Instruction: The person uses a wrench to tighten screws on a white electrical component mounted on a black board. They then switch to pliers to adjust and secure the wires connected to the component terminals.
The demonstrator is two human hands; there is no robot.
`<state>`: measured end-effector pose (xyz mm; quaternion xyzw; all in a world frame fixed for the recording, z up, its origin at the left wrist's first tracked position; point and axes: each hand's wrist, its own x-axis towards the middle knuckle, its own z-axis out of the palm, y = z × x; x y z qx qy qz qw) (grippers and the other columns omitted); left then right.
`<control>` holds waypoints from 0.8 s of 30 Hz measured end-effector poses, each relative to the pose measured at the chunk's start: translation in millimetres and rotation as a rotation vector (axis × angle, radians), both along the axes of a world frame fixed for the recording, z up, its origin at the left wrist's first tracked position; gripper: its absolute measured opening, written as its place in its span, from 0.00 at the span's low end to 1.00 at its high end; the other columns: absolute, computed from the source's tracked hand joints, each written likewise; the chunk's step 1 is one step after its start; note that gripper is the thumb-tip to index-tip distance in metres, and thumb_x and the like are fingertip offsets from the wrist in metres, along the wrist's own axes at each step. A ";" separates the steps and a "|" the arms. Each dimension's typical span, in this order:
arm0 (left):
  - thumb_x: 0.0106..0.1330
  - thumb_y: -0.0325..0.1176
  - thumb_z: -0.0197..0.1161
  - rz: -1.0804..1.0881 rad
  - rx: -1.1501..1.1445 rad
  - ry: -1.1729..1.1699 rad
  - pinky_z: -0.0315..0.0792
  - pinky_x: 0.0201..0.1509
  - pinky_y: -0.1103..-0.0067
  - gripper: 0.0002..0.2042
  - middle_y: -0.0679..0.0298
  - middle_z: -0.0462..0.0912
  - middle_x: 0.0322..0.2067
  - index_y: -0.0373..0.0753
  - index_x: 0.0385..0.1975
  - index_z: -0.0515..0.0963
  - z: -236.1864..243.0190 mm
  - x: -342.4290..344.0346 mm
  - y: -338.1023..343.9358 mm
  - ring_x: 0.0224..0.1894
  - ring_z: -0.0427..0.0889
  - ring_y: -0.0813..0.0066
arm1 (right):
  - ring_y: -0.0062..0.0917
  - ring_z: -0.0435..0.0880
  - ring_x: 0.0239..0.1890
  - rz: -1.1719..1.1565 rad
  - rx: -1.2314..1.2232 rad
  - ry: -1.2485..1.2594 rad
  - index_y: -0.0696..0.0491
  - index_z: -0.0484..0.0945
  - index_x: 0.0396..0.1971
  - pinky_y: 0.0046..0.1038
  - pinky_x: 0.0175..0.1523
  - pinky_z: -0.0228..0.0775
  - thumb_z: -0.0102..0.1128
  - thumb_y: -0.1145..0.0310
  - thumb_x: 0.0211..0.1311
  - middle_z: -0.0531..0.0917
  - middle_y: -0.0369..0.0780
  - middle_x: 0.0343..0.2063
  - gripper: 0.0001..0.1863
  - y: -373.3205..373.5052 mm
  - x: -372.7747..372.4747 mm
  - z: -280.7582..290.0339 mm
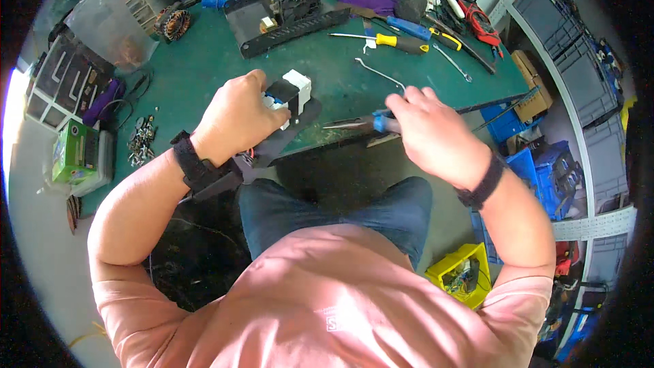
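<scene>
My left hand (235, 112) is closed around a white and black block-shaped part (298, 87), with a bit of blue showing near the fingers. It holds the part over the near edge of the green workbench, above a dark flat piece (275, 144). Some red wires (248, 157) show beneath my left wrist. In my right hand (436, 138) is a pair of long-nose pliers (351, 124) with blue handles. Their jaws point left toward the block but stay apart from it. A thin wrench (379, 73) lies just beyond the pliers.
Across the green bench (211, 54) lie a black slotted housing (286, 17), a yellow-black screwdriver (392, 41), a copper-wound coil (172, 24) and a pile of small screws (142, 140). A green box (76, 150) stands left. A yellow bin (470, 274) sits low right, beside shelving (572, 75).
</scene>
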<state>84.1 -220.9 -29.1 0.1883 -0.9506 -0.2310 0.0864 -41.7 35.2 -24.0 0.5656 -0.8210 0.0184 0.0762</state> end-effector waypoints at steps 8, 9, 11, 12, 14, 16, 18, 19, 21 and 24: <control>0.47 0.40 0.75 -0.097 0.011 0.117 0.73 0.42 0.69 0.24 0.50 0.79 0.33 0.29 0.36 0.74 -4.3 18.5 -2.8 0.38 0.80 0.59 | 0.37 0.78 0.39 -0.031 -0.046 0.177 0.56 0.74 0.31 0.34 0.36 0.80 0.53 0.71 0.55 0.77 0.44 0.32 0.06 -44.2 3.4 -9.8; 0.47 0.40 0.75 -0.134 -0.036 0.167 0.73 0.42 0.70 0.24 0.52 0.79 0.34 0.30 0.38 0.74 -3.8 24.6 -10.6 0.38 0.80 0.61 | 0.37 0.78 0.39 -0.041 -0.034 0.183 0.56 0.74 0.31 0.34 0.36 0.80 0.53 0.71 0.55 0.77 0.44 0.32 0.06 -47.1 4.0 -10.5; 0.50 0.38 0.73 -0.077 -0.010 0.206 0.73 0.40 0.75 0.22 0.57 0.79 0.34 0.32 0.41 0.75 10.8 41.7 -19.4 0.38 0.78 0.67 | 0.36 0.78 0.39 -0.063 -0.017 0.189 0.56 0.74 0.31 0.34 0.36 0.79 0.53 0.71 0.55 0.77 0.44 0.32 0.06 -50.5 3.8 -11.9; 0.54 0.36 0.70 -0.039 0.004 0.251 0.71 0.37 0.78 0.16 0.61 0.78 0.30 0.32 0.37 0.76 13.9 53.6 -22.9 0.34 0.77 0.73 | 0.36 0.78 0.39 -0.074 -0.010 0.186 0.56 0.75 0.31 0.34 0.37 0.79 0.53 0.71 0.55 0.77 0.44 0.32 0.06 -50.3 3.0 -13.8; 0.65 0.34 0.61 0.212 0.367 0.322 0.64 0.24 0.83 0.13 0.67 0.75 0.18 0.36 0.20 0.71 12.0 88.9 -30.5 0.20 0.71 0.82 | 0.36 0.78 0.39 -0.062 -0.020 0.198 0.56 0.75 0.31 0.33 0.37 0.79 0.53 0.71 0.55 0.77 0.44 0.32 0.06 -51.8 3.0 -16.9; 0.70 0.45 0.54 0.237 0.522 0.310 0.61 0.17 0.83 0.20 0.66 0.73 0.14 0.38 0.19 0.70 -14.6 124.9 -33.5 0.12 0.69 0.81 | 0.36 0.78 0.39 -0.036 -0.033 0.227 0.56 0.75 0.32 0.32 0.38 0.79 0.53 0.71 0.55 0.76 0.44 0.32 0.06 -52.6 2.1 -21.2; 0.70 0.49 0.51 0.419 0.891 0.236 0.66 0.14 0.82 0.23 0.63 0.74 0.14 0.37 0.20 0.73 -41.1 139.4 -11.4 0.11 0.71 0.76 | 0.36 0.78 0.39 -0.040 -0.022 0.213 0.56 0.75 0.32 0.32 0.39 0.79 0.54 0.71 0.56 0.76 0.44 0.33 0.06 -52.9 2.3 -21.3; 0.70 0.50 0.51 0.380 1.025 0.150 0.67 0.15 0.82 0.23 0.62 0.75 0.15 0.35 0.23 0.74 -59.9 144.8 -5.7 0.12 0.72 0.75 | 0.36 0.78 0.39 -0.040 -0.014 0.206 0.56 0.75 0.33 0.32 0.39 0.78 0.54 0.71 0.56 0.76 0.45 0.33 0.07 -52.7 3.0 -21.3; 0.71 0.46 0.52 0.249 1.333 0.131 0.70 0.17 0.83 0.20 0.60 0.78 0.20 0.32 0.31 0.75 -80.9 146.8 3.5 0.15 0.76 0.77 | 0.36 0.78 0.39 -0.040 0.001 0.193 0.56 0.75 0.33 0.32 0.40 0.78 0.54 0.70 0.56 0.76 0.45 0.33 0.07 -55.2 3.9 -20.7; 0.72 0.43 0.52 0.236 1.440 0.212 0.70 0.17 0.83 0.17 0.58 0.80 0.23 0.31 0.36 0.74 -80.2 128.9 21.3 0.16 0.77 0.75 | 0.37 0.78 0.39 -0.050 0.015 0.204 0.56 0.75 0.33 0.32 0.39 0.79 0.54 0.70 0.56 0.76 0.45 0.33 0.07 -55.7 6.8 -20.6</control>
